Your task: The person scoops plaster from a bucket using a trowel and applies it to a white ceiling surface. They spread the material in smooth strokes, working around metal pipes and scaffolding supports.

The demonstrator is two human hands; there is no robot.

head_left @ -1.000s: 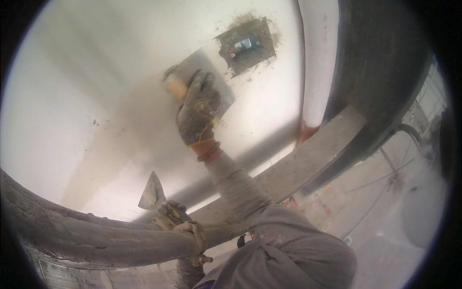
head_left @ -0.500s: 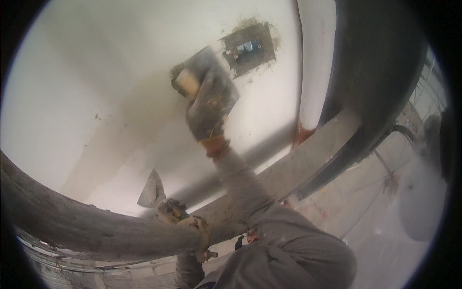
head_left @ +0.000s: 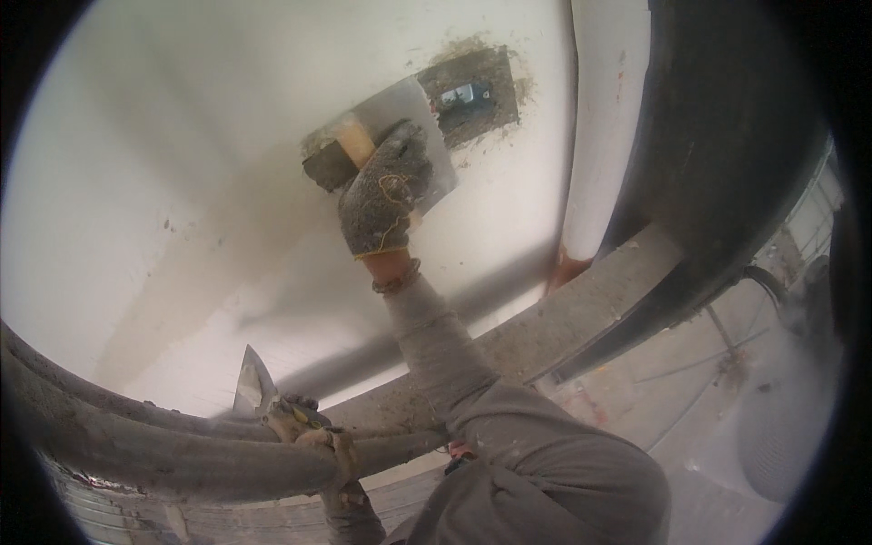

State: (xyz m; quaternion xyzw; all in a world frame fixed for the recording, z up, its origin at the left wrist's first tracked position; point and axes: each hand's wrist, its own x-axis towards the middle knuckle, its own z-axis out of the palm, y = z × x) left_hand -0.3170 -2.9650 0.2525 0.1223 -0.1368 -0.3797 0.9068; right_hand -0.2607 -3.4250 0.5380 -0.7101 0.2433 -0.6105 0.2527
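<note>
My right hand (head_left: 386,195), in a dirty grey work glove, is closed round the light wooden handle of a plastering trowel (head_left: 438,163). The flat metal blade lies at the white wall (head_left: 218,100), just left of a rectangular recess (head_left: 495,109) with an electrical box inside. Left of the handle shows a dark grey patch (head_left: 329,166), partly covered by the trowel. Lower down, my left hand (head_left: 292,420), also gloved, grips a putty knife (head_left: 253,383) whose pointed metal blade sticks up. The glove rests near a thick grey pipe, and its fingers are partly hidden.
The thick grey pipe (head_left: 182,459) curves across the lower left between me and the wall. A white vertical pipe (head_left: 607,127) and a broad dark curved surface (head_left: 718,118) stand at the right. A grey ledge (head_left: 581,304) runs below the wall; pale floor (head_left: 672,400) lies beyond.
My right hand has shifted slightly left with the trowel, uncovering more of the dark patch. My left hand and the putty knife appear lower and farther left, as does the pipe.
</note>
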